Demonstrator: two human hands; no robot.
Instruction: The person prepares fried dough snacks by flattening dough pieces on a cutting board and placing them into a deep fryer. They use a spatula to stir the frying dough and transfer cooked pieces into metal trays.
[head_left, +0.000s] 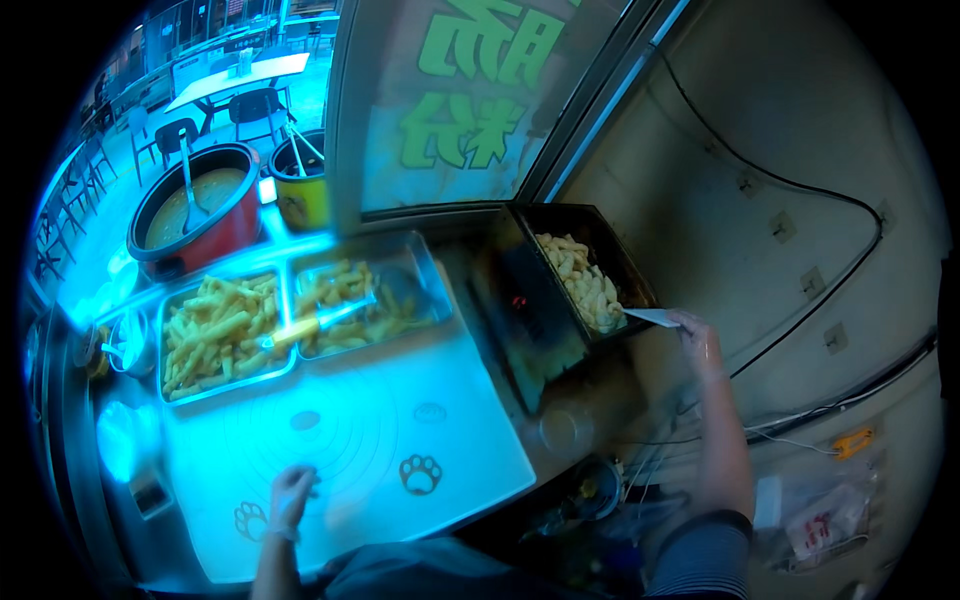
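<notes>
My right hand (699, 345), in a clear glove, grips a flat white scraper (649, 317). The scraper's far end meets a heap of pale food strips (583, 285) inside a dark rectangular metal cooker (634, 271). Over the near part of a white silicone mat (360, 450) hovers my left hand (291, 495), also gloved, its fingers loosely bent around nothing visible. Beyond the mat, a metal tray (225, 394) holds many golden strips. A second metal tray (439, 281) has fewer strips, and yellow-handled tongs (300, 330) lie across both trays.
A red pot (217, 240) of soup with a ladle stands at the far left, beside a yellow pot (304, 201). A glass pane (450, 112) with green lettering rises behind the counter. On the right wall hangs a black cable (780, 180). A plastic bag (821, 517) sits low right.
</notes>
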